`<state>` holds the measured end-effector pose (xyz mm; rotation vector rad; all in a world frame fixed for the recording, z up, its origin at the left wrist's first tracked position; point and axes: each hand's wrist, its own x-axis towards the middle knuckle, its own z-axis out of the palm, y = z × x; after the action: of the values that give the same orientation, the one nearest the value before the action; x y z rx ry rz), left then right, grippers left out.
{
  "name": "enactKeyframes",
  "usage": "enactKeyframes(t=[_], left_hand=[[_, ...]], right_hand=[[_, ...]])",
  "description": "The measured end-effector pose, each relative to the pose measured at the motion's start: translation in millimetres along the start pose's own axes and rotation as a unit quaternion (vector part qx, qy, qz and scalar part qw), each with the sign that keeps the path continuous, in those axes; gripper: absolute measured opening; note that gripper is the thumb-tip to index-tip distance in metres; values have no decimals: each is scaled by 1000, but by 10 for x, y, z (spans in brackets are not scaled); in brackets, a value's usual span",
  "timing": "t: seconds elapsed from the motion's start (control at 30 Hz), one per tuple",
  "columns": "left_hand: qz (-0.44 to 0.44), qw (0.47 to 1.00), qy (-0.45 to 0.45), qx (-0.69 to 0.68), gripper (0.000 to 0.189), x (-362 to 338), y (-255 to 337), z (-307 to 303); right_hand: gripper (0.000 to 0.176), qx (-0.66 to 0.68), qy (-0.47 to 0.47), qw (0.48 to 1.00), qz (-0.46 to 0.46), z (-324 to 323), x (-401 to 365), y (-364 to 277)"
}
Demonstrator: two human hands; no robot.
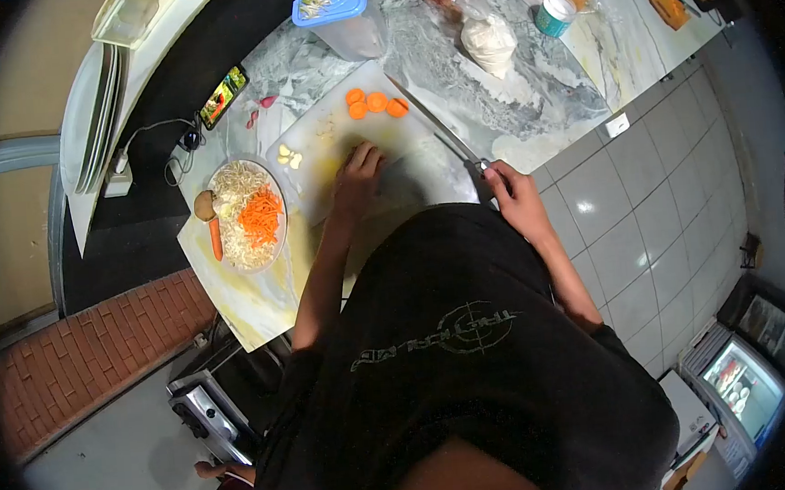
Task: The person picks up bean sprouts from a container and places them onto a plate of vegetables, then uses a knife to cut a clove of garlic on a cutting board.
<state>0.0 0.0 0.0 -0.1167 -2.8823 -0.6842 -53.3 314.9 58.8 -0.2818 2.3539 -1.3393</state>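
My right hand (pixel 514 198) is wrapped round the dark handle of a long kitchen knife (pixel 439 123), its blade slanting across the right part of the white cutting board (pixel 311 114). On the board's middle rests my left hand (pixel 358 179), its fingers curled; anything under them is hidden. Several thick carrot slices (pixel 375 102) lie near the board's far edge, beyond my left hand. Peeled garlic cloves (pixel 289 157) sit at the board's left side. Left of the board, a round plate (pixel 283 225) bears pale bean sprouts (pixel 235 185) and shredded carrot (pixel 261 216).
Small red shallots (pixel 267 102) and a phone (pixel 223 97) lie behind the board. A blue-lidded container (pixel 341 30), a bag of white powder (pixel 489 45) and a jar (pixel 556 15) stand farther back. Another person's hand (pixel 212 469) shows near the stove (pixel 212 417) at lower left.
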Motion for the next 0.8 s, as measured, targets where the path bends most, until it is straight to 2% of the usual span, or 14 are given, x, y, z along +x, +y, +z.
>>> enactKeyframes(t=[0.1, 0.17, 0.2, 0.27, 0.3, 0.37, 0.5, 0.6, 0.63, 0.7, 0.73, 0.8], left_hand=[[17, 999, 10, 36, 14, 11, 14, 28], [17, 997, 61, -50, 10, 43, -19, 34], [18, 997, 63, -50, 10, 82, -26, 19], [-74, 969, 117, -202, 9, 105, -55, -30], [-76, 969, 116, -203, 9, 130, -64, -85], [-101, 949, 180, -239, 10, 195, -123, -219], [-137, 956, 193, -173, 12, 83, -375, -435], [-301, 928, 162, -150, 19, -87, -339, -579], [-303, 927, 165, -147, 19, -155, -308, -567], [-197, 967, 147, -66, 24, -293, -230, -489], [-201, 966, 150, -64, 24, -349, -194, -429], [-200, 976, 80, -7, 27, -441, -126, -286]], right_hand=[[31, -1, 2, 1000, -28, 13, -15, 9], [31, 5, -2, 1000, -17, 32, -1, 18], [31, 4, 0, 1000, -18, 30, 23, 32], [30, 39, 13, 999, -27, 34, 38, 81], [30, 39, 11, 999, -25, 48, 43, 116], [30, 62, 30, 997, -45, 74, 68, 177], [30, 35, 20, 999, -33, 48, 41, 105], [30, 11, 21, 999, -40, 44, 7, -3], [30, -14, 2, 999, -36, 33, -2, -56], [29, -41, -21, 998, -34, 34, 26, -126], [29, -68, -33, 995, -69, 42, 43, -151], [28, -98, -51, 988, -108, 58, 91, -205]])
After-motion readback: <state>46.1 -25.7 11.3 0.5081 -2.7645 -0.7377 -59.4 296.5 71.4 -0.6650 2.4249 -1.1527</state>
